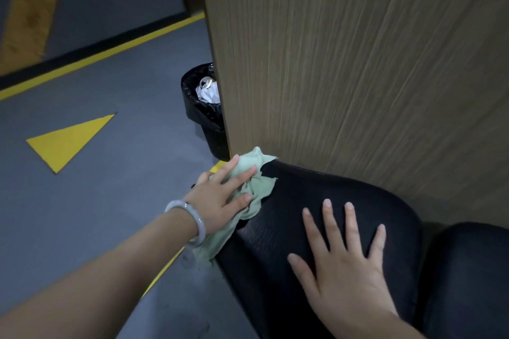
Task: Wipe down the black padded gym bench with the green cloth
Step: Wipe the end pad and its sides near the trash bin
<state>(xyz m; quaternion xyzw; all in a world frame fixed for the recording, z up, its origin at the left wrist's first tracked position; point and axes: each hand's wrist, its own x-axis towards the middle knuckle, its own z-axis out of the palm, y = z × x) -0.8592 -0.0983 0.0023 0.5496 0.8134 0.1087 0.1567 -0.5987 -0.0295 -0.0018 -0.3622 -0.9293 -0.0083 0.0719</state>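
The black padded bench [297,201] runs from the lower right toward the wooden wall. A pale green cloth [254,190] lies crumpled over the bench's far left edge, part of it hanging down the side. My left hand [220,195], with a pale bangle on the wrist, presses flat on the cloth with straight fingers. My right hand [344,264] rests flat on the top of the padding, fingers spread, holding nothing.
A wood-grain wall panel [358,63] rises directly behind the bench. A black-lined waste bin [205,107] with white rubbish stands on the floor past the bench's end. The grey floor [110,215] carries yellow lines and a yellow triangle [66,140].
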